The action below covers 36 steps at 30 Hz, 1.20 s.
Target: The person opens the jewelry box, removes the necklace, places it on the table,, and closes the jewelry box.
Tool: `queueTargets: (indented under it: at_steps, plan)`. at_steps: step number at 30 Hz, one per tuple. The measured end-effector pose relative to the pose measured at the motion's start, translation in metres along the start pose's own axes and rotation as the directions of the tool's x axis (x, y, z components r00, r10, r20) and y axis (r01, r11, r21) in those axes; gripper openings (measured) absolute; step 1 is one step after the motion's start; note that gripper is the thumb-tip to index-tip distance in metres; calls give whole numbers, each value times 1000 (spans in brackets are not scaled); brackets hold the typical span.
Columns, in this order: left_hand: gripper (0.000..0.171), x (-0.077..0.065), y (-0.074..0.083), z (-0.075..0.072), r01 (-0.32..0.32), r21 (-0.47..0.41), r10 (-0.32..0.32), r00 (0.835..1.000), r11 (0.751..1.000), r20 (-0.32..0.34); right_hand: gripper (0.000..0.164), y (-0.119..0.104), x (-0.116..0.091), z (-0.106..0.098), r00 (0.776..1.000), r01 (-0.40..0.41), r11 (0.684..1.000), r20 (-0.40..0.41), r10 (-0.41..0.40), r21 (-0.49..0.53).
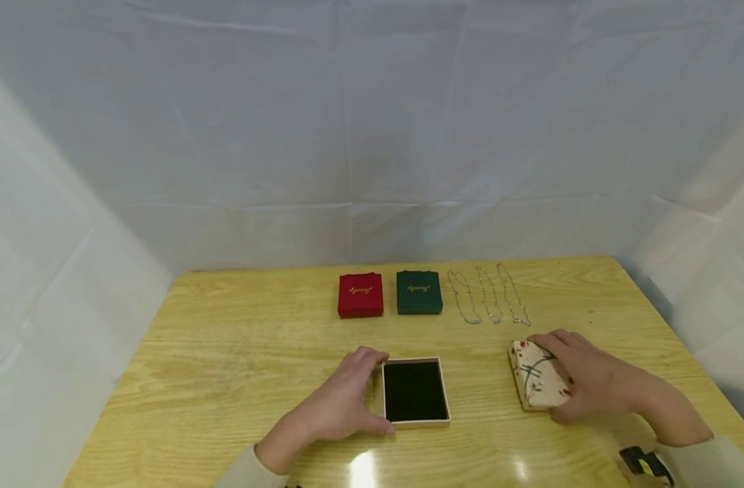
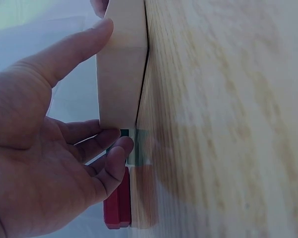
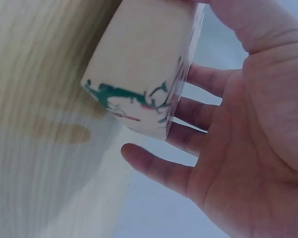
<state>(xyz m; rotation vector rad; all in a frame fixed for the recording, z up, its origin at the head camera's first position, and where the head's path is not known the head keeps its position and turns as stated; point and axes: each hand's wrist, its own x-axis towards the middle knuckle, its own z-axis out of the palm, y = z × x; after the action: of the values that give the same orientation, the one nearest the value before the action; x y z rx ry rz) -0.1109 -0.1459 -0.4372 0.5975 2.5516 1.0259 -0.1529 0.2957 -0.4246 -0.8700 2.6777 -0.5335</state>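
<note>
A shallow cream box base (image 1: 384,392) with a black padded insert (image 1: 415,390) lies on the table. My left hand (image 1: 343,398) grips it at its left side, thumb at the near corner and fingers at the far one. In the left wrist view its plain pale wall (image 2: 120,84) shows beside the thumb. Off to the right, my right hand (image 1: 597,376) holds a cream box lid (image 1: 539,379) with painted red flowers and green stems. The right wrist view shows this lid (image 3: 139,44) tilted; whether it touches the table I cannot tell.
Behind the box base stand a red box (image 1: 360,295) and a dark green box (image 1: 419,293), both with gold lettering. Three thin silver chain necklaces (image 1: 489,294) lie side by side to their right. White sheeting (image 1: 372,135) encloses the wooden table (image 1: 238,352) at back and sides.
</note>
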Motion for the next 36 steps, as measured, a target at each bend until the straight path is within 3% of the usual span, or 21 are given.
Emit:
queueTargets:
  at_steps: [17, 36]
  plan:
    - [108, 0, 0, 2, -11, 0, 11, 1000, 1000, -10, 115, -38, 22, -6, 1000, -23, 999, -16, 23, 24]
    - [112, 0, -1, 2, -7, -10, 6, 1000, 1000, -9, 114, -86, 62, 13, 997, 78, 997, -25, -78, -10]
